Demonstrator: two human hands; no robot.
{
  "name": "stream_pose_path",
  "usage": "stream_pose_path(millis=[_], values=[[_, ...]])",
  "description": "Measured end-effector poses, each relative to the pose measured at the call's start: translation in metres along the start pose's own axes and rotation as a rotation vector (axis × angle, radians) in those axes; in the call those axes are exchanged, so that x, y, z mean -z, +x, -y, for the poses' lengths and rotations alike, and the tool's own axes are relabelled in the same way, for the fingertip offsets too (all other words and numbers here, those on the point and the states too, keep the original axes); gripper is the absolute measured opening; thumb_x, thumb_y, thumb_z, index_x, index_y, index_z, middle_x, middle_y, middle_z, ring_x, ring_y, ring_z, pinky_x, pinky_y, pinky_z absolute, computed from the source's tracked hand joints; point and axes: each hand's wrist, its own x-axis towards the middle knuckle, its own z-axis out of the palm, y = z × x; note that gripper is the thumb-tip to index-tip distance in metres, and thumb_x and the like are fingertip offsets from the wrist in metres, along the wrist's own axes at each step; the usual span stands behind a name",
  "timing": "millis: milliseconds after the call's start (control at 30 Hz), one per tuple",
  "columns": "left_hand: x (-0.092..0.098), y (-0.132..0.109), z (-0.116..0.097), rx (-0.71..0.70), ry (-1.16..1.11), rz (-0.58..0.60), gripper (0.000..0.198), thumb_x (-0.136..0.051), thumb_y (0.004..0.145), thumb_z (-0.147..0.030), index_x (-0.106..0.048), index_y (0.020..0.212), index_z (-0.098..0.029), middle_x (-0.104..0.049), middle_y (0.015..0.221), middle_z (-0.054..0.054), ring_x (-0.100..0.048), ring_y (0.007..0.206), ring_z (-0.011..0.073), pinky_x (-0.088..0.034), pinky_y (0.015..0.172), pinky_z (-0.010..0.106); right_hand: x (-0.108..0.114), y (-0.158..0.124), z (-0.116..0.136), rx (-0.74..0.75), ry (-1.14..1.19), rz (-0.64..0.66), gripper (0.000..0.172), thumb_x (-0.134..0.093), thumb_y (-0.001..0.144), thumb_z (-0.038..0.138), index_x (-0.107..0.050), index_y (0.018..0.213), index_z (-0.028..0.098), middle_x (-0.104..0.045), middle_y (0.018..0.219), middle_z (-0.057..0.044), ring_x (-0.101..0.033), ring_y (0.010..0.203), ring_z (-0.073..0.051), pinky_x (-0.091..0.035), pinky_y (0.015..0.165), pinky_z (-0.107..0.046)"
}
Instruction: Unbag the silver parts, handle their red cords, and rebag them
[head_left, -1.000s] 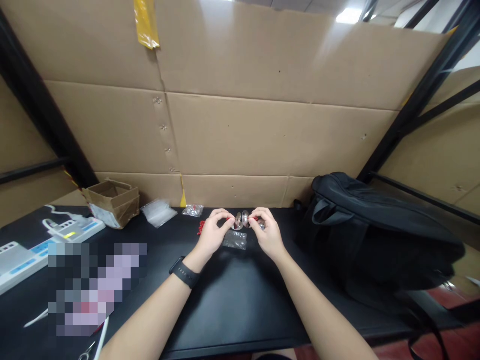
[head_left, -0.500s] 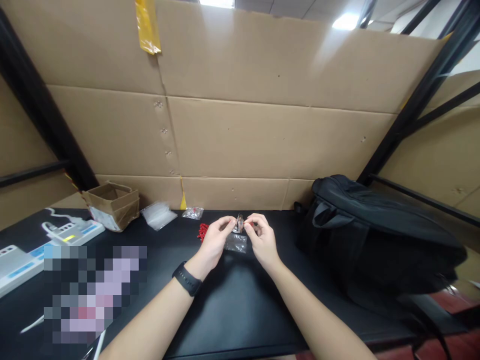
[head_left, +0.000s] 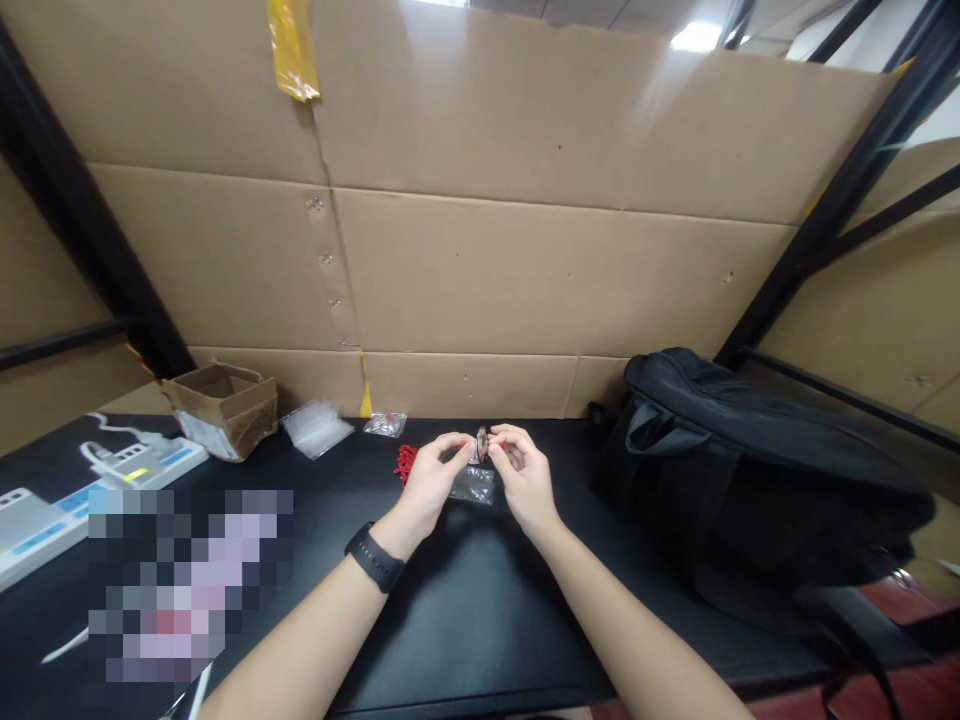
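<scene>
My left hand [head_left: 429, 478] and my right hand [head_left: 523, 475] meet above the black table [head_left: 465, 600], fingers pinched together on small shiny metal discs [head_left: 481, 444] held between the fingertips. The discs are pressed face to face. A small clear plastic bag [head_left: 472, 485] lies on the table just below my hands. A cluster of small red pieces [head_left: 405, 461] lies to the left of my left hand. A black watch band sits on my left wrist.
A black backpack [head_left: 750, 470] fills the table's right side. At the back left stand an open cardboard box [head_left: 223, 405], clear bags [head_left: 316, 427] and a small bag with red bits [head_left: 387, 424]. White power strips [head_left: 90, 490] lie at far left. Cardboard walls rise behind.
A second ago the two discs were held apart, one in each hand. My hands have moved closer and the discs now sit together between the fingertips.
</scene>
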Motion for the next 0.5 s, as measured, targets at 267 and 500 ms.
stream_pose_path(millis=[267, 500], values=[[0.009, 0.006, 0.006, -0.154, 0.388, -0.085, 0.021, -0.073, 0.081, -0.042, -0.078, 0.087, -0.022, -0.067, 0.106, 0.008, -0.060, 0.108, 0.0244, -0.041, 0.103, 0.039, 0.002, 0.001, 0.010, -0.180, 0.111, 0.084, 0.028, -0.072, 0.083, 0.046, -0.063, 0.091, 0.020, -0.067, 0.119, -0.010, -0.071, 0.091, -0.022, -0.063, 0.080, -0.038], [0.014, 0.007, 0.007, -0.209, 0.537, -0.092, 0.017, -0.072, 0.082, -0.038, -0.079, 0.087, -0.024, -0.064, 0.102, 0.006, -0.060, 0.103, 0.0235, -0.043, 0.099, 0.039, 0.009, 0.001, 0.011, -0.271, 0.201, 0.219, 0.043, -0.074, 0.083, 0.042, -0.068, 0.123, 0.027, -0.060, 0.129, -0.007, -0.070, 0.105, -0.023, -0.062, 0.091, -0.041]])
